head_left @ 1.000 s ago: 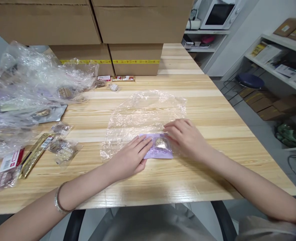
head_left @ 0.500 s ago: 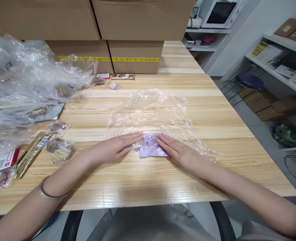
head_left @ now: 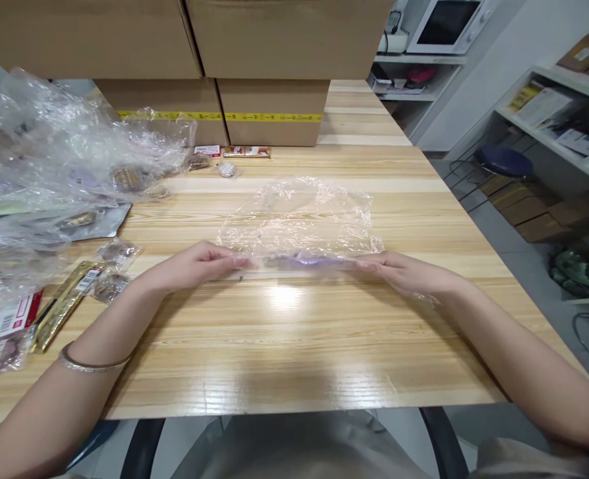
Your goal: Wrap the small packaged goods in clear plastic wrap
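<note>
A sheet of clear plastic film (head_left: 299,223), probably a bag, lies spread on the wooden table (head_left: 294,359). Its near edge is lifted and folded over a purple packet (head_left: 309,262), which now shows only as a narrow strip, blurred by motion. At the left end of this fold, my left hand (head_left: 205,265) pinches the film between thumb and fingers. The other end is pinched by my right hand (head_left: 399,269), beside the packet. A crumpled tail of film hangs under my right wrist. A bracelet (head_left: 92,366) circles my left forearm.
Crumpled clear bags (head_left: 70,159) pile up at the left. Near them lie a gold stick packet (head_left: 65,309), a red-and-white label (head_left: 15,316) and small wrapped snacks (head_left: 117,253). Large cardboard boxes (head_left: 274,100) stand at the back. Right of the table are shelves (head_left: 564,120) and a blue stool (head_left: 504,161).
Both hands went from lying flat on the packet to gripping the film at either side. The purple packet has turned from flat and facing up to a thin edge, slightly farther away.
</note>
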### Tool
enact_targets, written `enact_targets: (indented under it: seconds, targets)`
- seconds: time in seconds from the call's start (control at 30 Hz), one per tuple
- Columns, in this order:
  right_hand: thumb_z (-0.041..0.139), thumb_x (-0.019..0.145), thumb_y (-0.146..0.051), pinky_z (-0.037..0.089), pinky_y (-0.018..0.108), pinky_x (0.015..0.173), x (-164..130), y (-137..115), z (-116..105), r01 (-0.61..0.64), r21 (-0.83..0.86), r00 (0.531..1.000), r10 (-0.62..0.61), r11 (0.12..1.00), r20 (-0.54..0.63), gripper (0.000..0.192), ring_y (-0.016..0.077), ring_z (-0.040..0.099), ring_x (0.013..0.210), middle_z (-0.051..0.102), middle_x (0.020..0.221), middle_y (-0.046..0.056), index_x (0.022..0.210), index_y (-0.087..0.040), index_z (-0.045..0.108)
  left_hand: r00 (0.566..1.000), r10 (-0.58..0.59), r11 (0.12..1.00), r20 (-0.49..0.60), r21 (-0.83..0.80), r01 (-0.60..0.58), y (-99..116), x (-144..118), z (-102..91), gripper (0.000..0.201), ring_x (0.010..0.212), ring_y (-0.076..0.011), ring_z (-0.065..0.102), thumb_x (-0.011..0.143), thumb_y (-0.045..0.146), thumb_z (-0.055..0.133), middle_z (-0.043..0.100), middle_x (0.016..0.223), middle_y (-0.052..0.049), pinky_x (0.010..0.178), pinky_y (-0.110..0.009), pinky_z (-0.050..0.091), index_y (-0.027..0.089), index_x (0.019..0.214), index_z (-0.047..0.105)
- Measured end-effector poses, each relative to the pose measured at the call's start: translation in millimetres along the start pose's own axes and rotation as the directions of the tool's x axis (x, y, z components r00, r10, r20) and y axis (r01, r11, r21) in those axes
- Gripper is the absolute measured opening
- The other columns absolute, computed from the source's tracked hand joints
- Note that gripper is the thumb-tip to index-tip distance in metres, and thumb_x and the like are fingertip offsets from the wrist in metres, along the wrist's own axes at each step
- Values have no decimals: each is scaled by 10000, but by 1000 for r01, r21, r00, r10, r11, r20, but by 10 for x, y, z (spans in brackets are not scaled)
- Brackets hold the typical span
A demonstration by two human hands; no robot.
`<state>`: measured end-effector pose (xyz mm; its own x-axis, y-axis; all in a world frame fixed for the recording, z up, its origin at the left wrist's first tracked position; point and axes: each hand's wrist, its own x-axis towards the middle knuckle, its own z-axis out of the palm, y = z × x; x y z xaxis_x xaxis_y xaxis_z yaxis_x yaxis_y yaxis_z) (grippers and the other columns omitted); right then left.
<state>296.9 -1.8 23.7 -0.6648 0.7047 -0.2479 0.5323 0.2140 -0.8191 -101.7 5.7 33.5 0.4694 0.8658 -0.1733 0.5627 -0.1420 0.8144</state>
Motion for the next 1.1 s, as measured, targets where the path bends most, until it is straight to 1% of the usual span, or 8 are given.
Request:
enact_targets:
  seconds: [0.1, 0.27, 0.5, 0.6, 0.67, 0.73, 0.8, 1.1]
  targets:
    - [469, 952, -615, 411, 462, 1129, 122, 13, -86, -60, 110, 998, 63, 992, -24, 469, 260, 611, 1234, 703, 1262, 25, 1160, -299, 746, 995, -70, 989, 71, -126, 79, 15, 88, 86, 444, 829, -216, 705, 853, 612, 608, 763, 842, -63, 710, -298, 557, 208, 900, 786]
    - [631, 791, -694, 529, 369, 823, 146, 141, -298, -311, 18, 943, 311, 950, -118, 468, 249, 690, 888, 769, 919, 42, 849, -258, 793, 978, -160, 983, -137, -109, 146, -16, 195, 236, 465, 529, -126, 561, 842, 616, 597, 665, 621, -14, 483, -218, 375, 169, 733, 666]
    - [677, 754, -643, 470, 342, 621, -211, 458, -656, -575, -159, 806, 522, 803, -278, 449, 201, 609, 650, 675, 744, 64, 776, -194, 671, 913, -1, 936, -409, 321, 145, -135, 185, 247, 406, 689, -218, 646, 872, 544, 605, 674, 688, -23, 667, -312, 472, 185, 1057, 649]
    - [617, 826, -512, 517, 467, 775, -298, 331, -535, -599, -393, 699, 217, 697, -681, 445, 329, 671, 928, 677, 1142, 194, 1095, -160, 660, 795, 438, 743, -420, 667, -56, -112, 127, 249, 379, 989, -288, 632, 879, 410, 631, 690, 979, -110, 870, -427, 480, 173, 1174, 626]
    - [580, 861, -422, 486, 537, 948, -274, 175, -329, -394, -580, 770, -88, 713, -631, 549, 369, 589, 1203, 559, 1403, 183, 1358, -193, 538, 759, 625, 589, -183, 749, -305, -84, 94, 281, 415, 1143, -288, 592, 879, 366, 638, 666, 1169, -131, 969, -443, 463, 188, 1252, 593]
    - [578, 877, -369, 431, 534, 1080, -170, 43, -61, -52, -645, 906, -236, 762, -352, 688, 326, 485, 1358, 463, 1528, 110, 1520, -259, 358, 786, 617, 538, 47, 704, -464, -69, 90, 338, 522, 1295, -290, 515, 890, 360, 619, 598, 1356, -130, 1074, -460, 419, 205, 1376, 510]
    - [580, 890, -353, 402, 515, 1134, 0, -15, 207, 136, -623, 934, -310, 770, -179, 768, 297, 420, 1420, 376, 1588, 92, 1576, -271, 245, 860, 496, 602, 120, 666, -440, -83, 122, 400, 597, 1404, -295, 416, 922, 332, 552, 480, 1502, -136, 1154, -489, 348, 195, 1483, 403]
    - [405, 1020, -272, 526, 455, 937, 368, 20, 426, 78, -675, 854, -398, 734, -335, 377, 274, 670, 1113, 697, 1257, 112, 1323, -214, 622, 921, 389, 795, 12, 501, -342, -101, 236, 332, 391, 1214, -243, 616, 1007, 363, 428, 664, 1322, -79, 1084, -423, 434, 220, 1310, 632]
